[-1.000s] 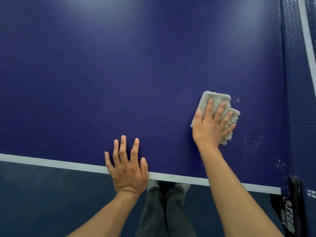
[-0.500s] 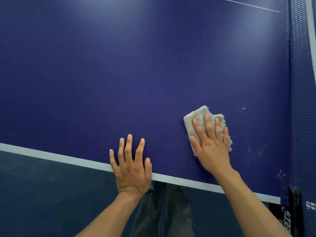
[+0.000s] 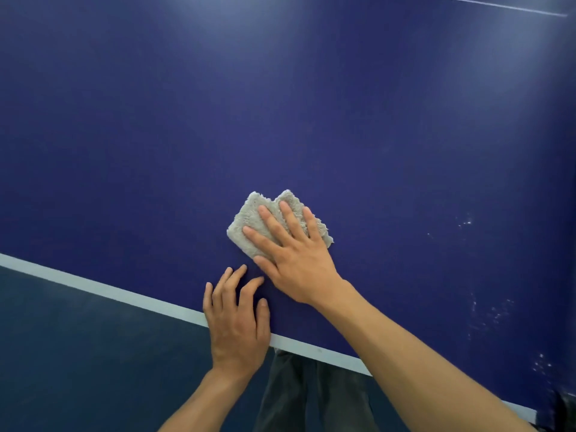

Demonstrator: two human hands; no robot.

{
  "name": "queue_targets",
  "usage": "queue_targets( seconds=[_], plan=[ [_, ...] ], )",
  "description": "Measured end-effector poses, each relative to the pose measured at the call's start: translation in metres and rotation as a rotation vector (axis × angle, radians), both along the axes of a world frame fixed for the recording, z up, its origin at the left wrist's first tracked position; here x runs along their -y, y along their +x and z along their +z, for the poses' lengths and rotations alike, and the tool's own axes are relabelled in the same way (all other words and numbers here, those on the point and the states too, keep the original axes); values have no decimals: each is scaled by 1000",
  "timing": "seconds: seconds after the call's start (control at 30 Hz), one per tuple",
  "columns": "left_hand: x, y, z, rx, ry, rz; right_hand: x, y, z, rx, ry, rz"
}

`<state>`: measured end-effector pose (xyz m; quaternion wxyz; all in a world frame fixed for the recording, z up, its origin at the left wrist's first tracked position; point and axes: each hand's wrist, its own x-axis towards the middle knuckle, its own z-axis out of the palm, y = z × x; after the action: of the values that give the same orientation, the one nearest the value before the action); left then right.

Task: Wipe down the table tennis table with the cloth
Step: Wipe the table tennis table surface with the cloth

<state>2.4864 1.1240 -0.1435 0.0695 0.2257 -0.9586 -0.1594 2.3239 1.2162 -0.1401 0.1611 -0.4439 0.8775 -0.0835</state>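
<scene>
The dark blue table tennis table fills most of the view, its white edge line running across the lower left. A folded grey cloth lies flat on it near the front edge. My right hand presses on the cloth with straight, spread fingers. My left hand rests flat on the table's edge just below and left of the cloth, fingers slightly bent, holding nothing.
White specks dot the surface at the lower right. A thin white line crosses the far top right. Dark floor lies below the table edge, with my trouser legs at the bottom.
My right hand has slid the cloth leftward and toward the front edge, from near the net side to just above my left hand. The left hand has stayed on the edge.
</scene>
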Motion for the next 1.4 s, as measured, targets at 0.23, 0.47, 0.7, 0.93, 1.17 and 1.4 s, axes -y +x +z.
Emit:
queue_targets(
  seconds=[0.23, 0.47, 0.7, 0.93, 1.17, 1.4],
  plan=[
    [26, -111, 8, -57, -61, -52, -116, -141, -4, -5, 110, -695],
    [45, -293, 9, 141, -40, -166, -85, -183, 1, -2, 96, -912],
    [40, -338, -8, 206, -98, -136, -137, -188, -8, -109, 24, -3],
    [39, -341, -2, 244, -91, -150, -121, -326, -3, -11, 111, -838],
    [40, -343, 2, 275, -94, -160, -17, -280, -2, -98, 26, -390],
    [41, -345, 1, 260, -106, -174, -137, -362, -3, -46, 154, -663]
  ],
)
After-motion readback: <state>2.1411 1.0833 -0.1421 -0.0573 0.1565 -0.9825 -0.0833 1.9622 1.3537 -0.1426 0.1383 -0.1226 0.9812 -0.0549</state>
